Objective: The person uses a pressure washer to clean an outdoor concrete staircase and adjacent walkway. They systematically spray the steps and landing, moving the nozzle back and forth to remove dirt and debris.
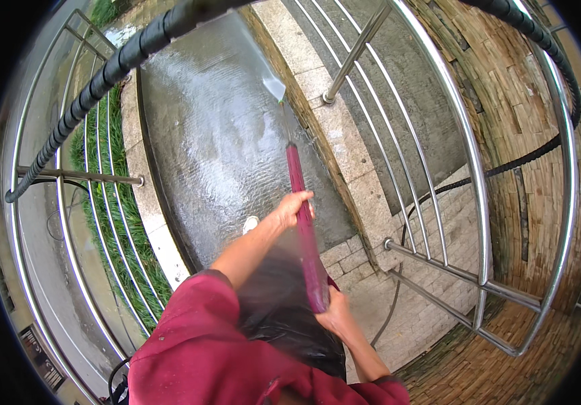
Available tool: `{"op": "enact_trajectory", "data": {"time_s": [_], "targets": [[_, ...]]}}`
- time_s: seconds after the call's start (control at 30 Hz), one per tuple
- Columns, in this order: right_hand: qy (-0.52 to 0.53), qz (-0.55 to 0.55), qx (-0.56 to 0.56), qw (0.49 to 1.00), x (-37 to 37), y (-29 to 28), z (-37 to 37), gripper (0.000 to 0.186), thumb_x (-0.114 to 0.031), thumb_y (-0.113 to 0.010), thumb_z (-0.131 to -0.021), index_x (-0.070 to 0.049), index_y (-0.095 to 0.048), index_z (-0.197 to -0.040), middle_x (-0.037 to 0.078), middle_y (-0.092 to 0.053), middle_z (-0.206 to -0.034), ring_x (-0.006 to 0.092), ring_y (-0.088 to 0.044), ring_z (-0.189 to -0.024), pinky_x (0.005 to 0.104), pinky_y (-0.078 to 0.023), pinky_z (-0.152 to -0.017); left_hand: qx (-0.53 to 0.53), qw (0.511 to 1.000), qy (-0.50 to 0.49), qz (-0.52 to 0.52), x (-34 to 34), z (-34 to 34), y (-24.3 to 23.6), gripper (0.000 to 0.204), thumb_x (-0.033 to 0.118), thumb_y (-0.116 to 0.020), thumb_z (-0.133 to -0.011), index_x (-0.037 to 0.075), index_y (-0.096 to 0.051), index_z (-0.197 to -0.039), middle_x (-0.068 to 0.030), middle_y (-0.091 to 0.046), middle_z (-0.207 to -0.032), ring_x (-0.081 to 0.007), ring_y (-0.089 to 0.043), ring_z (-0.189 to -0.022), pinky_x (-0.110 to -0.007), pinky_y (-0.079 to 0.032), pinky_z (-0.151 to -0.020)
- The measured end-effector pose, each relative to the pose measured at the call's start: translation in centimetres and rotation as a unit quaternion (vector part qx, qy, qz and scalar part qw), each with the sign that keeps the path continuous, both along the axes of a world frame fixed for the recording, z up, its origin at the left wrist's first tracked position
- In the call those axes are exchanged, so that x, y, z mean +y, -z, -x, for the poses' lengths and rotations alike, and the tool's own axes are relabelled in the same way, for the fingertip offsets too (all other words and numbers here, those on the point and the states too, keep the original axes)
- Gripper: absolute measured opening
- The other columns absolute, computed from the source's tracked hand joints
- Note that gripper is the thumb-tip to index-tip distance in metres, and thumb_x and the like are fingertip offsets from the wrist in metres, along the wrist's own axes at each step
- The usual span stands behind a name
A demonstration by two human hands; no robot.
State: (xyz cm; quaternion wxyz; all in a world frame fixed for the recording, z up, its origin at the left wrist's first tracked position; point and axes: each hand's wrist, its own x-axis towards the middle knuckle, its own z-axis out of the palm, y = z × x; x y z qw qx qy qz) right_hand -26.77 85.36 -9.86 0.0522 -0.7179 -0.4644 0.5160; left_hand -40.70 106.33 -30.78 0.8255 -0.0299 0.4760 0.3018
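Observation:
A long pressure washer wand [295,167] with a dark red sleeve points away from me over wet grey ground [203,135]. From its nozzle [281,102] a white fan of water [274,86] sprays onto the ground. My left hand [295,208] is closed around the middle of the wand. Farther back, my right hand [334,312] grips the rear end, its fingers partly hidden behind the sleeve. My arms wear dark red sleeves, and a black apron-like cover [284,304] hangs below the wand. One pale shoe tip [251,224] shows beside my left forearm.
Steel railings stand on the left [95,177] and right [432,260]. A stone curb [351,155] borders the wet ramp, with grass [112,196] beyond its left edge. A black wrapped hose [135,50] arches overhead. Another black hose [520,160] passes the stone wall [506,88].

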Motion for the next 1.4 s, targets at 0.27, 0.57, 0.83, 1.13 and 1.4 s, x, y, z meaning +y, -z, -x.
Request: {"op": "enact_trajectory", "data": {"time_s": [0.27, 0.57, 0.83, 1.13, 1.4], "targets": [[-0.086, 0.107, -0.097, 0.986, -0.9, -5.6, -3.7, 0.043, -0.02, -0.07, -0.074, 0.002, -0.062, -0.11, 0.03, -0.067, -0.097, 0.0479, -0.064, -0.096, 0.0495, -0.051, -0.084, -0.035, 0.997, -0.017, 0.073, -6.0, -4.5, -0.8, 0.027, 0.023, -0.065, -0.094, 0.002, -0.05, -0.102, -0.0127, -0.057, -0.069, -0.0262, -0.06, -0.057, -0.042, -0.056, -0.054], [-0.065, 0.002, -0.064, 0.996, 9.0, 0.8, 2.9, 0.033, -0.014, -0.063, -0.074, 0.005, -0.064, -0.101, 0.034, -0.065, -0.095, 0.0498, -0.062, -0.098, 0.051, -0.05, -0.086, -0.029, 0.999, -0.017, 0.006, -0.2, 2.4, -4.9, 0.04, 0.032, -0.072, -0.09, 0.003, -0.049, -0.106, -0.0152, -0.061, -0.086, -0.0289, -0.068, -0.079, -0.045, -0.061, -0.068], [-0.06, -0.043, -0.059, 0.996, 15.7, 3.3, 4.9, 0.027, -0.013, -0.059, -0.077, 0.006, -0.066, -0.094, 0.032, -0.066, -0.094, 0.045, -0.065, -0.099, 0.0455, -0.051, -0.083, -0.039, 0.998, -0.045, -0.033, 4.3, 3.3, -6.3, 0.022, 0.012, -0.07, -0.087, 0.005, -0.051, -0.094, -0.0097, -0.058, -0.07, -0.0232, -0.061, -0.059, -0.039, -0.055, -0.056], [-0.06, -0.025, -0.046, 0.997, 19.8, 4.5, 6.6, 0.03, -0.014, -0.059, -0.077, 0.007, -0.066, -0.097, 0.032, -0.066, -0.096, 0.0437, -0.065, -0.101, 0.0437, -0.051, -0.084, -0.048, 0.996, -0.071, -0.017, 8.4, 4.8, -3.3, 0.015, 0.007, -0.066, -0.087, 0.001, -0.052, -0.089, -0.0104, -0.057, -0.066, -0.0224, -0.056, -0.053, -0.039, -0.054, -0.052], [-0.072, -0.021, -0.038, 0.996, 23.4, 7.2, 9.0, 0.034, -0.019, -0.057, -0.08, 0.004, -0.067, -0.103, 0.033, -0.065, -0.103, 0.0455, -0.062, -0.106, 0.048, -0.05, -0.091, -0.043, 0.996, -0.079, -0.028, 12.3, 7.8, -1.0, 0.014, 0.007, -0.065, -0.088, 0.001, -0.052, -0.091, -0.0117, -0.056, -0.066, -0.0232, -0.055, -0.052, -0.039, -0.053, -0.051]]}}
